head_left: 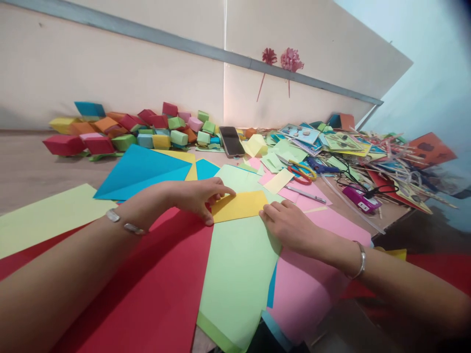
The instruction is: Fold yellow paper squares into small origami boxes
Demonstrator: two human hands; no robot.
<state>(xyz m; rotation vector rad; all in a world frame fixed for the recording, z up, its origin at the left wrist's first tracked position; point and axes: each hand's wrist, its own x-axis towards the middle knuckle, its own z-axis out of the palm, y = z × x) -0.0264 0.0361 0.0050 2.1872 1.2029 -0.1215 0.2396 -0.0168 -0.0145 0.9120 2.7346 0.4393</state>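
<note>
A small yellow paper strip [239, 206] lies across a light green sheet [239, 264] in the middle. My left hand [202, 196] holds its left end, thumb at the lower corner and index finger along the top edge. At the strip's right end, the curled fingers of my right hand [289, 223] press on the corner. A large red sheet [158, 279] is under my left forearm, and pink sheets [305, 289] lie beneath my right one. Beyond my left wrist rests a blue folded sheet [143, 169].
Small coloured paper boxes [125, 130] are heaped along the wall, beside a phone [231, 141]. To the right are scissors [301, 171], a cutter [305, 194], a blue glue gun [322, 165], a purple power socket [360, 198] and piled paper crafts.
</note>
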